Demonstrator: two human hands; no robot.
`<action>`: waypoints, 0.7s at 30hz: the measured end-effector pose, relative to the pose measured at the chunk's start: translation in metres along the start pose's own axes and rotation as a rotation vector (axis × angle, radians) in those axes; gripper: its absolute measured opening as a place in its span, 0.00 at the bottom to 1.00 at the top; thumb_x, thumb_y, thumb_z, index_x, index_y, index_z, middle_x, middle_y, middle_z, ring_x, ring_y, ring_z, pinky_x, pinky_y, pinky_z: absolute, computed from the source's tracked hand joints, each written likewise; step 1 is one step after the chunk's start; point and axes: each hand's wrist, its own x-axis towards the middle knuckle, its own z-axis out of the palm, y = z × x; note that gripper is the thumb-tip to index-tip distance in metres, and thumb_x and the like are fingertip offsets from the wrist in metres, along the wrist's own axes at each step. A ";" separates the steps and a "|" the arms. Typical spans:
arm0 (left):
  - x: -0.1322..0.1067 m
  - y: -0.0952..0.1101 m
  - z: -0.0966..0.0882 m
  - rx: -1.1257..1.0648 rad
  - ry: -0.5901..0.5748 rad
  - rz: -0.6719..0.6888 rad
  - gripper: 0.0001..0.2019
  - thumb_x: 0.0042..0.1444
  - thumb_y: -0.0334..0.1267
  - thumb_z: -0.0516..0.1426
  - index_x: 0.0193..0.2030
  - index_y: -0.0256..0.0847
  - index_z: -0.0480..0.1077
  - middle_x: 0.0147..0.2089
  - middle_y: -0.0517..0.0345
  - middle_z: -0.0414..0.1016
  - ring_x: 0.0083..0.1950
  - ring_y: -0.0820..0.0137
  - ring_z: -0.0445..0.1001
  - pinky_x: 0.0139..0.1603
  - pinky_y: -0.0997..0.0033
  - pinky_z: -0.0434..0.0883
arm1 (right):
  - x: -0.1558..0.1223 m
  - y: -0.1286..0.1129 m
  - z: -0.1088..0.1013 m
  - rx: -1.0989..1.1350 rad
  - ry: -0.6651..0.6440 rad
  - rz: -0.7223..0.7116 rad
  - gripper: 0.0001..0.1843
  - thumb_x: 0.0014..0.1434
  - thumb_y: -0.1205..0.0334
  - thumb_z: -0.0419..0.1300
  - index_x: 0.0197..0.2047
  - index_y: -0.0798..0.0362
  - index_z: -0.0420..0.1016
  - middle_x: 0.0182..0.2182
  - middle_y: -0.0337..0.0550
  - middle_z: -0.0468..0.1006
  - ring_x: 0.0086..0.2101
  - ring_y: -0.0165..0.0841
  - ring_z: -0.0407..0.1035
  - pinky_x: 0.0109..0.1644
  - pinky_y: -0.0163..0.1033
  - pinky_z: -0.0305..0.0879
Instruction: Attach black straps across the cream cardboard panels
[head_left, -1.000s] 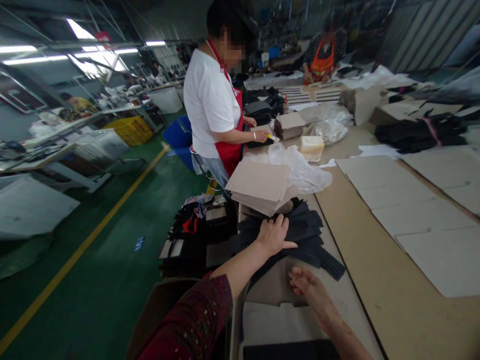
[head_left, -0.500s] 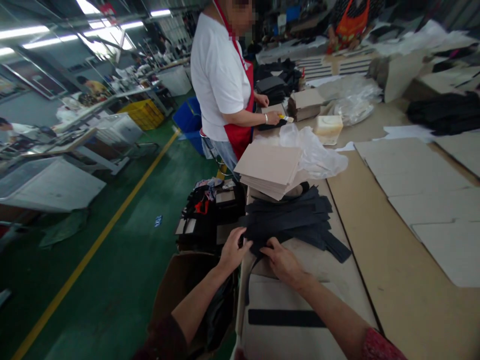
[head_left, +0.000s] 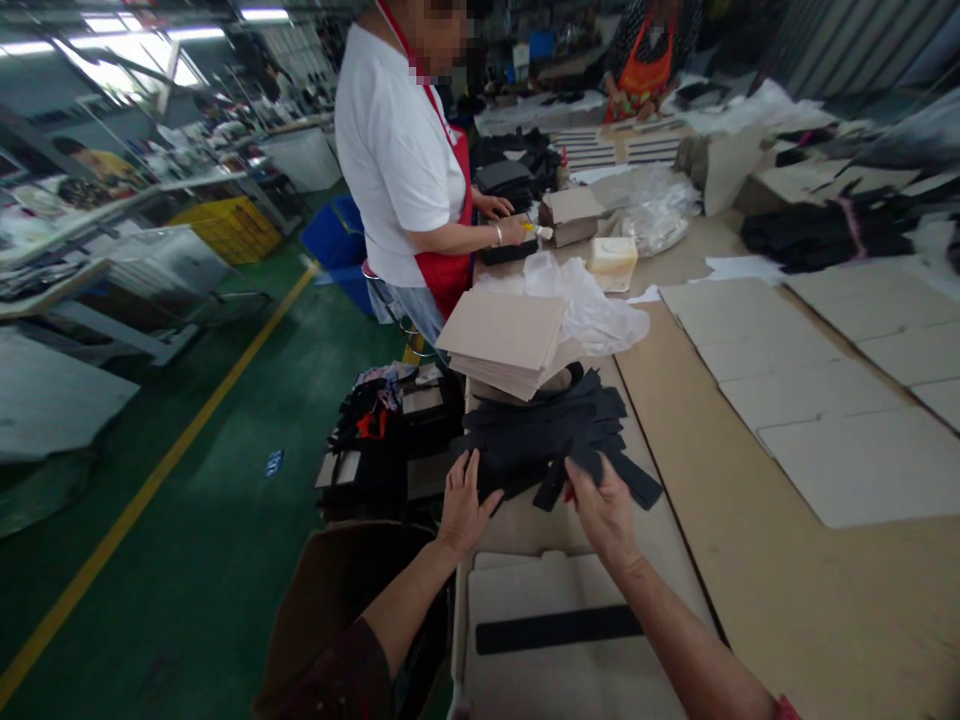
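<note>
Head view: dark strips (head_left: 536, 430) sit piled by the table's (head_left: 724, 460) left edge. Left hand (head_left: 461, 510) is loosely spread against them, no grip visible; right hand (head_left: 606, 512) seems pinched on a strip. Careless yanking could drag overlapping ones off.

A yellow crate (head_left: 234, 230) stands near a blue bin (head_left: 337, 243) — partly hidden, perhaps plastic.

The right arm (head_left: 667, 615) hid part of the board (head_left: 536, 588). The top edge cut off part of the near worker's head (head_left: 442, 35).
</note>
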 end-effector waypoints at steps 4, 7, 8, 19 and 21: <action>-0.003 0.017 -0.004 0.091 0.020 -0.076 0.48 0.55 0.60 0.57 0.73 0.35 0.41 0.71 0.34 0.45 0.72 0.47 0.45 0.66 0.42 0.54 | -0.007 -0.005 -0.057 0.107 0.235 0.102 0.16 0.58 0.46 0.60 0.34 0.50 0.66 0.17 0.29 0.63 0.18 0.25 0.55 0.20 0.30 0.52; -0.002 0.028 -0.008 0.230 0.023 -0.033 0.57 0.45 0.64 0.63 0.73 0.35 0.44 0.73 0.35 0.41 0.73 0.42 0.38 0.68 0.38 0.46 | -0.026 0.001 -0.095 0.200 0.383 0.193 0.16 0.52 0.49 0.67 0.33 0.51 0.68 0.19 0.29 0.64 0.18 0.23 0.54 0.20 0.30 0.50; 0.000 0.030 -0.008 0.265 0.008 0.000 0.55 0.45 0.63 0.63 0.72 0.36 0.45 0.73 0.37 0.42 0.73 0.42 0.37 0.68 0.37 0.44 | -0.034 0.004 -0.105 0.221 0.422 0.239 0.17 0.50 0.50 0.68 0.32 0.52 0.69 0.20 0.30 0.65 0.19 0.22 0.55 0.21 0.29 0.51; 0.013 0.024 -0.003 0.290 -0.084 0.094 0.50 0.54 0.61 0.58 0.73 0.32 0.43 0.73 0.39 0.47 0.73 0.48 0.43 0.67 0.45 0.50 | -0.061 0.022 -0.104 0.254 0.251 0.319 0.17 0.54 0.49 0.65 0.39 0.51 0.69 0.33 0.40 0.78 0.29 0.33 0.72 0.35 0.39 0.70; 0.012 0.026 -0.007 0.248 -0.072 0.116 0.49 0.54 0.61 0.57 0.73 0.33 0.44 0.71 0.39 0.50 0.72 0.49 0.45 0.67 0.47 0.51 | -0.043 0.017 -0.092 0.037 0.171 0.209 0.15 0.58 0.49 0.61 0.40 0.52 0.70 0.26 0.38 0.74 0.25 0.31 0.68 0.31 0.37 0.66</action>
